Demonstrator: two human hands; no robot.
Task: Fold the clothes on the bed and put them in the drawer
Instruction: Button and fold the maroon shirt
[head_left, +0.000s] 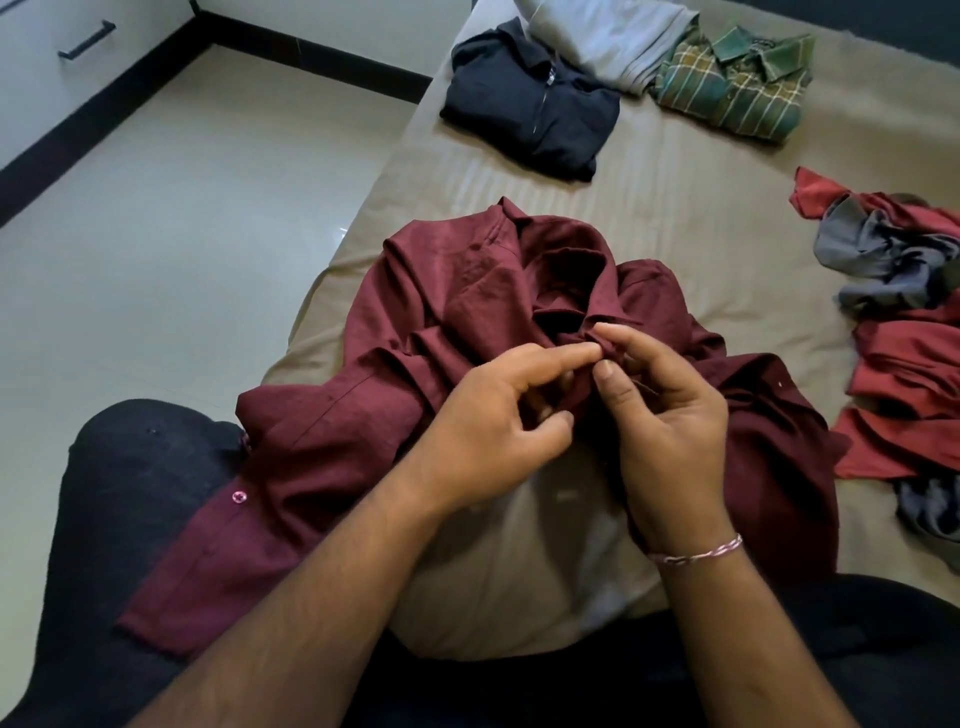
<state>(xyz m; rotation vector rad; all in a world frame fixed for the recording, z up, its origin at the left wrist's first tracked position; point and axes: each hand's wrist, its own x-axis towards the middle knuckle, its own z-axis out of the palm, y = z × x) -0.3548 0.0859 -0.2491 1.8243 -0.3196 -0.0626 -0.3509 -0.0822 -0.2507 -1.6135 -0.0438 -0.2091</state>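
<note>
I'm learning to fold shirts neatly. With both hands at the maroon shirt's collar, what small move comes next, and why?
Probably finish fastening the top button: both the left hand and right hand pinch the placket just under the collar of the crumpled maroon button-up shirt, which lies unfolded on the beige bedsheet.

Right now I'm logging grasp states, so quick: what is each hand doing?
Left hand: pinching the maroon shirt near its collar.
Right hand: pinching the same shirt at the same spot.

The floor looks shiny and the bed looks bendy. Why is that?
Head view: the floor shows a pale glare patch, light bouncing off glossy tile; the wide-angle lens curves the bed edges. The hands, left hand and right hand, and the maroon shirt look sharp, not blurred.
</note>
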